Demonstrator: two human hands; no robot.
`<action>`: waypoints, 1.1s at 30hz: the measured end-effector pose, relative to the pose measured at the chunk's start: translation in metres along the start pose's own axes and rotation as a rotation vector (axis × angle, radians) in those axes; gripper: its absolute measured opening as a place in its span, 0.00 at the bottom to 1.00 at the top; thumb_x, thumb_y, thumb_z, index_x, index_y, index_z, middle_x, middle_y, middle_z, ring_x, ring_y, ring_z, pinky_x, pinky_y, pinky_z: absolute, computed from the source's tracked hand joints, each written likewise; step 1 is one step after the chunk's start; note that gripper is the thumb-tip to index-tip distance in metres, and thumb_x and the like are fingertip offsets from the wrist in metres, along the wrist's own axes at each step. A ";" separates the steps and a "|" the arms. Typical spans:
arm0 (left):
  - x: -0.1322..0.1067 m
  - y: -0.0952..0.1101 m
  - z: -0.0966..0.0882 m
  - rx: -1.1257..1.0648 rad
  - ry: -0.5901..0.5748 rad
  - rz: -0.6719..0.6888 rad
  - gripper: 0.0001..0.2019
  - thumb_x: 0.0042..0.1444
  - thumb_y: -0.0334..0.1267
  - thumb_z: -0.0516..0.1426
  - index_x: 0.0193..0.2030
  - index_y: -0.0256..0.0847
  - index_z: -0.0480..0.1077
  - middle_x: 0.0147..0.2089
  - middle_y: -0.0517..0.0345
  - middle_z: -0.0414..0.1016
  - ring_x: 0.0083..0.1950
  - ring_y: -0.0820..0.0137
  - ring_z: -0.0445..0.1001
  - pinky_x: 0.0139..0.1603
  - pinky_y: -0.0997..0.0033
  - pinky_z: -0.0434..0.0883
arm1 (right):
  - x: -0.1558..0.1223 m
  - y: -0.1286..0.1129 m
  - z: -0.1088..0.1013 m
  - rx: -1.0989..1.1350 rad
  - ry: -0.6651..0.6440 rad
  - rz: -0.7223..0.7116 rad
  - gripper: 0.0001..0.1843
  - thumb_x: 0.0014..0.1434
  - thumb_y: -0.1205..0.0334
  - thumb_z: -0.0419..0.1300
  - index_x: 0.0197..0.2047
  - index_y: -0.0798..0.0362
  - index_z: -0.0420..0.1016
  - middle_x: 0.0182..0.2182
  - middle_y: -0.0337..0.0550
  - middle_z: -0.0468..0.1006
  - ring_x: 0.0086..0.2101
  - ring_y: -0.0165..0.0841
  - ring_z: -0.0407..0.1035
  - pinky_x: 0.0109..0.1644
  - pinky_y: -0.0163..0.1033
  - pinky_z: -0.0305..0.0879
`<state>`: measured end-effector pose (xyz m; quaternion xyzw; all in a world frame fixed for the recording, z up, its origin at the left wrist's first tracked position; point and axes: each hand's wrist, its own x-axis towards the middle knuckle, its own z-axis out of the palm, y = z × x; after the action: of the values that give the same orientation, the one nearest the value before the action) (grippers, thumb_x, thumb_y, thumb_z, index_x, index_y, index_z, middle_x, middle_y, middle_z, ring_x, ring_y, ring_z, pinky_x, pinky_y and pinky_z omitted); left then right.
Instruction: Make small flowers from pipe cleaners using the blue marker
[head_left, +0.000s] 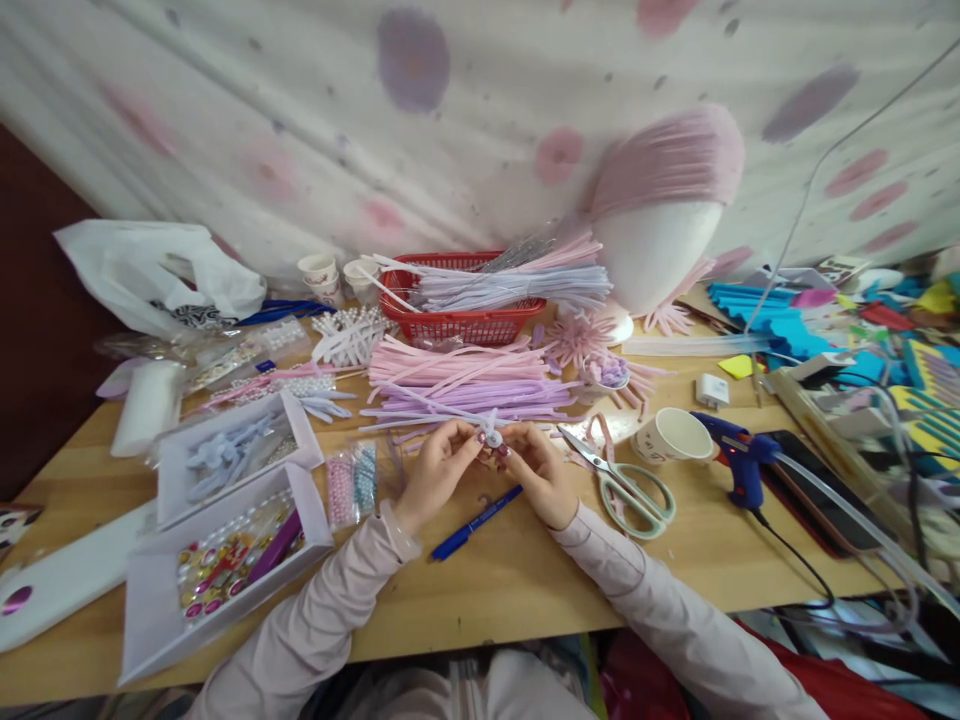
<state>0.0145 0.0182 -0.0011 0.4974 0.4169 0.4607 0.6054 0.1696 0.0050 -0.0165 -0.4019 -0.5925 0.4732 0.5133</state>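
The left hand (441,468) and right hand (541,470) are pinching a coiled chenille stem (492,438), apparently shaping it. Further bending is likely demanding steadiness.

We can read no text for sure; the dark letters (196,314) on the bag (139,268) are too creased to make out.

Item observed: one small fuzzy stem piece (492,438), pale lavender to white, bent into a compact form. A rounded, coil-like part faces the near side; a short portion projects on the far side. A thin pale length appears to run from it toward the far left; the join cannot be confirmed. Position: mid-scene, pinched between the fingertips of the left hand (439,468) and right hand (541,470)
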 end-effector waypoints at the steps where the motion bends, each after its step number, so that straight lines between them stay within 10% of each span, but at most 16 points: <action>1: -0.001 0.001 0.000 0.003 0.010 0.001 0.08 0.52 0.39 0.59 0.33 0.38 0.65 0.32 0.60 0.71 0.33 0.72 0.72 0.36 0.72 0.72 | 0.000 0.001 -0.001 -0.020 0.003 -0.005 0.12 0.61 0.52 0.56 0.42 0.52 0.67 0.32 0.42 0.73 0.30 0.32 0.69 0.35 0.37 0.68; 14: 0.003 -0.004 -0.006 -0.127 -0.003 -0.158 0.07 0.46 0.36 0.61 0.28 0.37 0.67 0.28 0.63 0.70 0.32 0.72 0.71 0.37 0.71 0.69 | 0.006 -0.002 -0.010 -0.566 -0.076 -0.440 0.11 0.60 0.70 0.55 0.43 0.48 0.74 0.37 0.46 0.73 0.40 0.36 0.70 0.42 0.43 0.70; 33: 0.001 -0.007 -0.008 -0.084 -0.081 -0.058 0.13 0.47 0.41 0.64 0.35 0.35 0.72 0.34 0.55 0.77 0.35 0.69 0.77 0.40 0.67 0.75 | 0.005 -0.007 -0.012 -0.681 0.024 -0.482 0.10 0.62 0.71 0.53 0.41 0.51 0.73 0.33 0.45 0.79 0.36 0.35 0.75 0.40 0.40 0.72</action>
<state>0.0077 0.0199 -0.0098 0.4773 0.3866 0.4396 0.6553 0.1803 0.0103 -0.0082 -0.4039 -0.7862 0.1116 0.4541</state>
